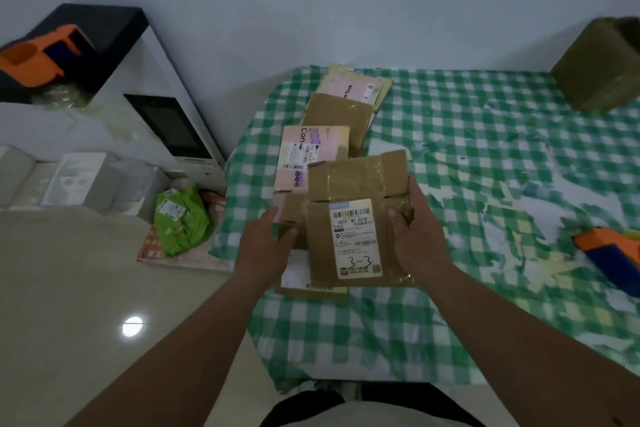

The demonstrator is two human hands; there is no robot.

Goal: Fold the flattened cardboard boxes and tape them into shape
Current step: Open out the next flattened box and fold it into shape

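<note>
A flattened brown cardboard box (353, 184) with a white shipping label marked "3-3" lies on top of a pile at the left side of the checked table (485, 135). My right hand (414, 236) grips its right edge, thumb on top. My left hand (268, 243) reaches to the box's left edge, its fingers on the cardboard beneath. More flattened boxes lie behind: a pink-labelled one (313, 156), a plain brown one (337, 114) and another pink one (353, 87). An orange and blue tape dispenser (609, 250) lies at the table's right edge.
A folded, taped brown box (597, 66) stands at the table's far right corner. A second orange dispenser (38, 55) sits on a white appliance (166, 87) to the left. A green parcel bag (180, 218) lies on the floor beside the table.
</note>
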